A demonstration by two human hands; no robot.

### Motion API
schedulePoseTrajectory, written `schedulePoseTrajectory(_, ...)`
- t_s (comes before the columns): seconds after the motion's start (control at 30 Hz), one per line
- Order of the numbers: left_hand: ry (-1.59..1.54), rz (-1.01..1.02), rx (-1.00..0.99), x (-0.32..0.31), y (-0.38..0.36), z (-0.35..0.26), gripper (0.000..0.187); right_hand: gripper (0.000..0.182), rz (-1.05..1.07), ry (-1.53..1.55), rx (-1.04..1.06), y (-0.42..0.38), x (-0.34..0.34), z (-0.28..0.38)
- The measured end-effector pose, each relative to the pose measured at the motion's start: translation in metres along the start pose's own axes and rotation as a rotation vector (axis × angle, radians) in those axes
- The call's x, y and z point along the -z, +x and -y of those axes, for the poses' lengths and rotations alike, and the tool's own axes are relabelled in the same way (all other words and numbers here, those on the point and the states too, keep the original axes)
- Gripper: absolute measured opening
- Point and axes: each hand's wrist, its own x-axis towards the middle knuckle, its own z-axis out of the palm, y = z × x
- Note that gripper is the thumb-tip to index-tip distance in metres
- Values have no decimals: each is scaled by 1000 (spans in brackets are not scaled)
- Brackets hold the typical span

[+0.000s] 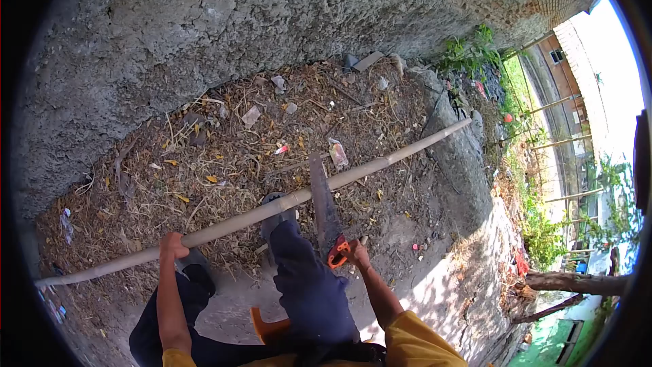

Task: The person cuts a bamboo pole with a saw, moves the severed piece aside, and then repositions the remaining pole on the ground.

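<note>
Your left hand (174, 247) is closed around the long pole (238, 221), near its low end. The pole slants up to the right, across your foot. Your right hand (356, 255) holds the saw (322, 200) by its orange handle, the blade by the pole.

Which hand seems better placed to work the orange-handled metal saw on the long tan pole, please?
Right hand, probably: it grips the saw, blade across the pole, which the left hand holds.

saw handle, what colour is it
Orange handle, with dark parts; shows best in the head view.
</note>
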Motion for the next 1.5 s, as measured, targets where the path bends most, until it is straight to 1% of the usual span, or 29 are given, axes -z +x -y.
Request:
schedulePoseTrajectory(0.07, 14, -18, -27, -9, 12, 9, 42, 64, 1, 6, 22, -13, 11, 16)
schedulePoseTrajectory(0.13, 27, -33, -44, -10, 15, 8, 43, 68, 77, -48, 59, -18, 15, 24)
schedulePoseTrajectory(0.17, 41, -19, -49, -6, 11, 6, 43, 68, 71, -48, 57, -17, 11, 23)
schedulePoseTrajectory(0.23, 55, -7, -56, 0, 7, 3, 42, 59, -60, -64, 76, -13, -1, 12)
schedulePoseTrajectory(0.37, 71, -30, -56, -5, 11, 6, 42, 57, 2, -25, 8, -9, 3, 13)
schedulePoseTrajectory(0.43, 59, -49, -52, -7, 12, 7, 42, 47, -36, -158, -19, -14, 9, 26)
schedulePoseTrajectory(0.47, 43, -63, -55, -6, 7, 2, 41, 47, -27, -159, -15, -16, 12, 29)
schedulePoseTrajectory(0.53, 25, -118, -54, -5, -5, -2, 40, 41, -115, -162, 150, -23, 16, 27)
schedulePoseTrajectory(0.57, 22, -159, -45, -8, -10, -4, 40, 39, -126, -130, 172, -27, 14, 23)
schedulePoseTrajectory(0.63, 57, -247, -33, -16, -19, -5, 43, 39, -81, -6, 204, -40, 19, 21)
schedulePoseTrajectory(0.7, -19, -253, -5, -17, -29, -9, 46, 41, -36, -60, 134, -59, 32, 28)
schedulePoseTrajectory(0.73, -22, -249, 20, -20, -33, -10, 46, 45, -139, 33, 254, -71, 36, 29)
schedulePoseTrajectory(0.77, -21, -268, 9, -24, -35, -10, 46, 45, -120, 32, 267, -81, 43, 33)
schedulePoseTrajectory(0.83, -20, -286, 15, -37, -38, -7, 47, 38, -165, -38, 233, -99, 58, 39)
schedulePoseTrajectory(0.9, 24, -419, -6, -50, -36, -7, 47, 35, -191, 76, 151, -113, 71, 40)
schedulePoseTrajectory(0.93, 45, -454, -9, -57, -39, -7, 44, 33, -140, 102, 108, -121, 85, 42)
schedulePoseTrajectory(0.97, 44, -454, -1, -62, -40, -8, 44, 33, -135, 100, 114, -121, 89, 36)
schedulePoseTrajectory(1.03, 9, -471, 20, -70, -43, -10, 44, 28, -208, -4, 260, -124, 97, 6)
schedulePoseTrajectory(1.07, 8, -470, 24, -77, -44, -9, 44, 25, -222, 1, 279, -130, 102, 4)
schedulePoseTrajectory(1.1, 18, -565, -8, -83, -45, -9, 45, 25, -219, -1, 282, -136, 104, 2)
schedulePoseTrajectory(1.13, 27, -660, -41, -89, -44, -8, 47, 25, -209, 73, 219, -140, 106, 1)
schedulePoseTrajectory(1.17, 25, -657, -37, -92, -42, -9, 47, 24, -197, 146, 153, -146, 110, 2)
schedulePoseTrajectory(1.2, 29, -645, -37, -95, -40, -8, 48, 24, -210, 132, 129, -150, 112, 4)
schedulePoseTrajectory(1.27, 32, -633, -37, -92, -41, -9, 48, 24, -185, 180, 123, -157, 117, 10)
schedulePoseTrajectory(1.37, 34, -652, -90, -83, -47, -18, 47, 25, -141, 245, 109, -166, 131, 27)
schedulePoseTrajectory(1.43, -27, -699, -93, -82, -43, -19, 47, 25, -119, 260, 96, -171, 135, 39)
schedulePoseTrajectory(1.5, -17, -680, -106, -89, -33, -11, 46, 25, -121, 415, 106, -173, 135, 56)
